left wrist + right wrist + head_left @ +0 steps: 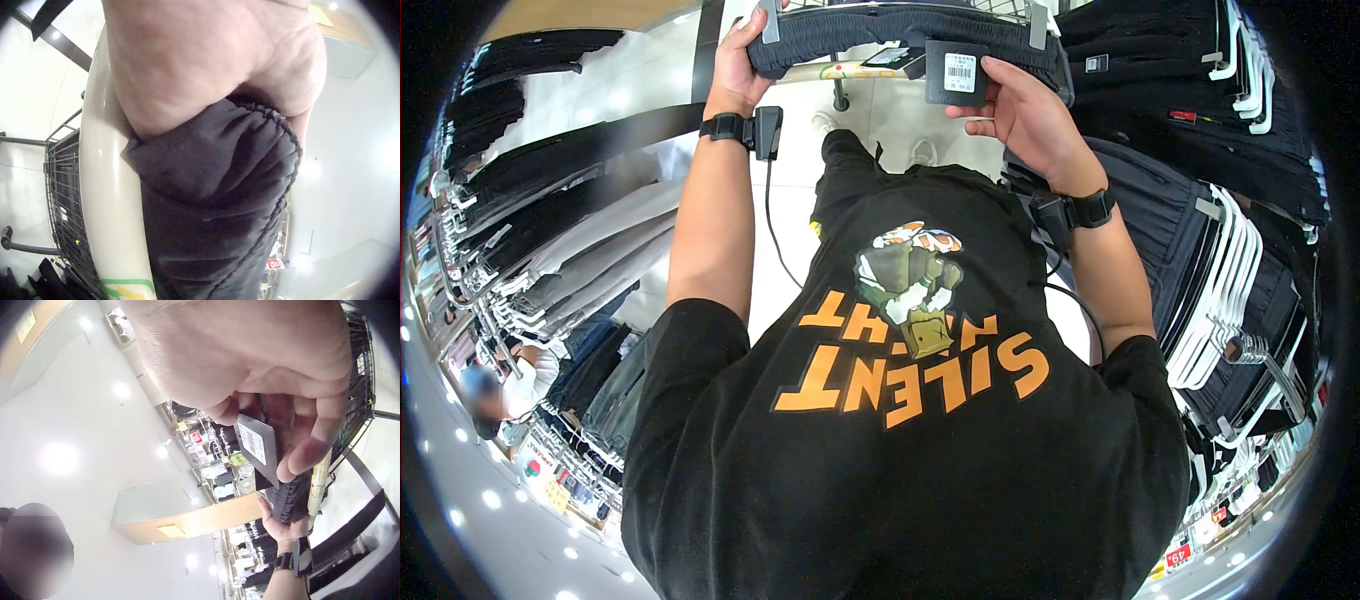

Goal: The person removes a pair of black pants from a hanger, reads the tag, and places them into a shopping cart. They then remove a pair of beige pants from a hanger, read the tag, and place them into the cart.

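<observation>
A pair of dark trousers [870,28] with a gathered elastic waistband lies across the top of the head view, with grey hanger clips [1038,26] near its ends. My left hand [738,65] grips the left end of the waistband; in the left wrist view the dark cloth [212,162] bunches under the palm. Between thumb and fingers, my right hand [1035,120] pinches a dark price tag [937,88] in front of the waistband. Its white barcode label [252,442] faces up toward the head camera.
Right behind the trousers runs a cart's pale handle [112,187], with its black wire basket [64,181] beyond. Racks of hanging trousers stand at the left [590,265] and right [1150,220]. Another person [525,385] is at the far left.
</observation>
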Tool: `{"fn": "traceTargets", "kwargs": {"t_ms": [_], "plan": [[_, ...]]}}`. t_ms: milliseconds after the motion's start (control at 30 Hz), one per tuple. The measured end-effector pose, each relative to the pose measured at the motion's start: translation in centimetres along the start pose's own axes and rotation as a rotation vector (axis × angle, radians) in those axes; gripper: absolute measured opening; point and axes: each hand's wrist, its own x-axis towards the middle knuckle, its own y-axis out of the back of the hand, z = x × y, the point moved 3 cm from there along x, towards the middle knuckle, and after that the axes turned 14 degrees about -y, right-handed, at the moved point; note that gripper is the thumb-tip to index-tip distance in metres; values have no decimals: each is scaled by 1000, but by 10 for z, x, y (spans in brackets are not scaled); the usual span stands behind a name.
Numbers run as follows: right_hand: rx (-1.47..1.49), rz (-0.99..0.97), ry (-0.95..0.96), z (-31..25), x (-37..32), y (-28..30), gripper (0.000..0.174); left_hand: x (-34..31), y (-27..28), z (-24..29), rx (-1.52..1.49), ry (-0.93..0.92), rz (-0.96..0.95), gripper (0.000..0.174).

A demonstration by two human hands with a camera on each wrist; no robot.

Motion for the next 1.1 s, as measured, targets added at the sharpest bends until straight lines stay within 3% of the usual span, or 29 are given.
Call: {"fn": "traceTargets", "kwargs": {"t_ms": [233, 400, 667, 867, 1033, 1100], "plan": [[0, 10, -16, 3, -4, 0, 40, -2, -1, 1, -7, 19, 24, 42], [-182, 204, -80, 14, -6, 20, 44, -4, -3, 1, 7, 14, -1, 44], [-179, 154, -16, 34, -5, 27, 41, -7, -6, 1, 29, 28, 2, 45], [-445, 112, -109, 40, 0, 22, 37, -10, -13, 5, -14, 47, -3, 39], [-620, 347, -124, 34, -11, 51, 32, -10, -10, 3, 21, 32, 39, 46], [-631, 338, -109, 20, -25, 60, 33, -9, -10, 3, 19, 26, 36, 45]]}}
